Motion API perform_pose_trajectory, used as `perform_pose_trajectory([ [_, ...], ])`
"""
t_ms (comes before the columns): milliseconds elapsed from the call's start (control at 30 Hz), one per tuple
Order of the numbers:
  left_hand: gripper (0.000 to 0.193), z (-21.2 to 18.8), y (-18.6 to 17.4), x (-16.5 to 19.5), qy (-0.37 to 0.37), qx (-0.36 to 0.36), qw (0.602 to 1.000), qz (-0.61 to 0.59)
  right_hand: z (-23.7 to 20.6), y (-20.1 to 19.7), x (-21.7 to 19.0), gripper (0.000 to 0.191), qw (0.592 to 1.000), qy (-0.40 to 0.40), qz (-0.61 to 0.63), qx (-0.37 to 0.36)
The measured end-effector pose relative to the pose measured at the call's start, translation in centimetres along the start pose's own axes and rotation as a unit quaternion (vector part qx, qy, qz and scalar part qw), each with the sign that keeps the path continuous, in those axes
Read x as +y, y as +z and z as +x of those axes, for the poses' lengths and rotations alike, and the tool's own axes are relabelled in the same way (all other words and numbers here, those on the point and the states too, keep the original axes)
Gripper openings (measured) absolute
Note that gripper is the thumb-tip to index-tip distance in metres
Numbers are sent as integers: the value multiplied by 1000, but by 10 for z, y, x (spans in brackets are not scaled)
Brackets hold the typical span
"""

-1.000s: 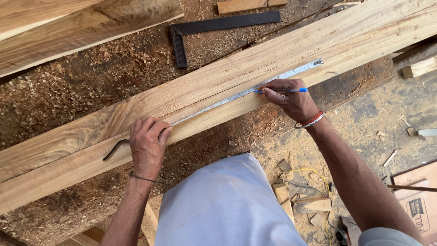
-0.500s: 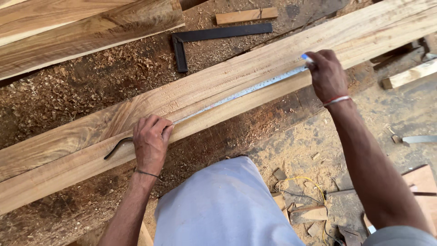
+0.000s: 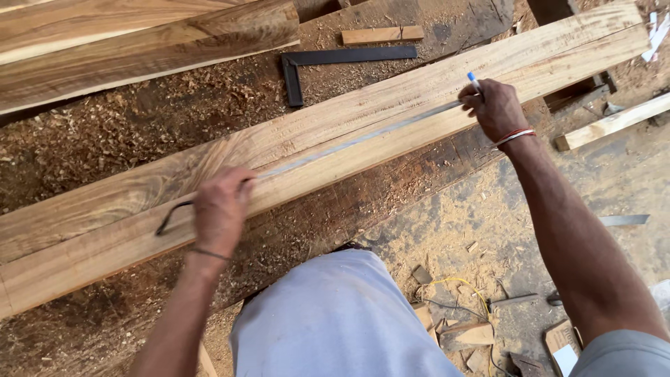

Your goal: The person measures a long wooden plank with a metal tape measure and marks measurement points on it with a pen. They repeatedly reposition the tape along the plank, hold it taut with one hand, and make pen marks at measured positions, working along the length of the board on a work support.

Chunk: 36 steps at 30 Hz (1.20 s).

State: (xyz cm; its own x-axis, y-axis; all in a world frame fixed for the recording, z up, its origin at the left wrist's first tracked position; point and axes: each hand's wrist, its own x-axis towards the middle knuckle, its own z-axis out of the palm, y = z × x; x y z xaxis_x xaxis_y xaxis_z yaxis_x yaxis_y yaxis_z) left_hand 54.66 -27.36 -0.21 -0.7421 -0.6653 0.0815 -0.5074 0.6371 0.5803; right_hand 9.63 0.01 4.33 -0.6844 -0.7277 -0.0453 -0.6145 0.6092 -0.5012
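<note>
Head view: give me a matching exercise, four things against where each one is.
Things:
1. metal rule
2. black try square
3. blue pen
4. small wood block

Places:
A. in the right hand
B. beyond the square, on the bench
C. stretched along the long plank
D. flat on the sawdust above the plank

Pairs: 1-C, 2-D, 3-A, 4-B
</note>
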Motion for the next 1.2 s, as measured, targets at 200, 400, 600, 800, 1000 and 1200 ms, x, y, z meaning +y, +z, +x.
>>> perform_pose_trajectory([
  [200, 10, -36, -74, -75, -45, 11, 998, 48, -8, 31, -73, 21, 990, 54, 58, -116],
  [400, 13, -65, -106, -93, -54, 21, 998, 38, -4, 72, -106, 15, 990, -55, 17, -132],
  [600, 13, -67, -94, -89, -46, 36, 998, 30, 7, 78, -109, 14, 986, -30, 24, -165],
  [800, 13, -65, -86, -96, -55, 32, 998, 31, 9, 75, -109, 13, 985, -23, 9, -170],
  [1000, 13, -60, -88, -90, -60, 28, 997, 42, 7, 74, -106, 13, 986, -42, 20, -163],
  [1200, 15, -54, -98, -75, -61, 32, 997, 23, 10, 81, -86, 12, 987, -51, 40, -148],
])
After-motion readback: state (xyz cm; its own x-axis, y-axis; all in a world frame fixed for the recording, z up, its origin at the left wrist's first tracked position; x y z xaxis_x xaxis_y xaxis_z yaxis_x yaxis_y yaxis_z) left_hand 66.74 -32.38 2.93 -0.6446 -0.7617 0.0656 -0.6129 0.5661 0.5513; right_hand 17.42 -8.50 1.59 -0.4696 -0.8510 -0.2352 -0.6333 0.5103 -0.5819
